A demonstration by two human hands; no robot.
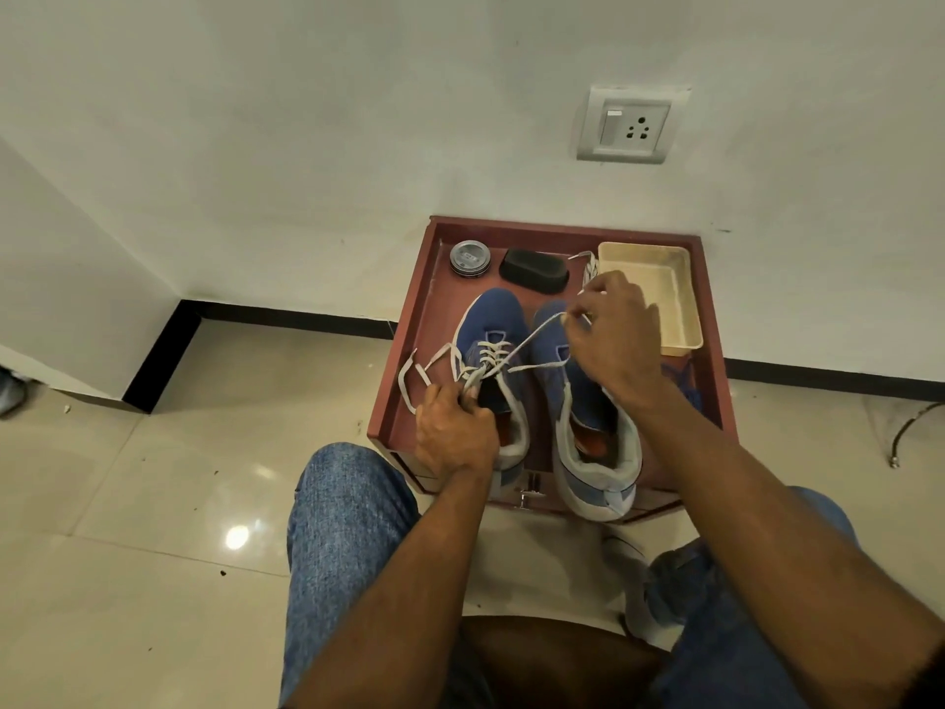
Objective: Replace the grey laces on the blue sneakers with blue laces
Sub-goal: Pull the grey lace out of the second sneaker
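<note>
Sneakers [516, 360] on red-brown cabinet top [409, 391] against white wall [307, 120], glossy tiled floor [128, 504], both hands pinching grey lace [532, 336].

The room is evenly and moderately lit, with soft indoor light from above. The white wall [307, 120] shows a gentle falloff toward grey at the corners. A small bright glare spot sits on the glossy floor tiles [237, 537], with a fainter sheen beside it near the knee. Shadows are soft: a dim one lies under the wooden tray [409, 319] and between the sneakers [532, 381]. The wide lens bends straight lines, so the black skirting [818, 373] and the tray edges curve and splay toward the frame edges. Detail is fairly sharp at the centre; the forearms at the bottom look slightly soft, and the whole picture carries mild compression smear.
</note>
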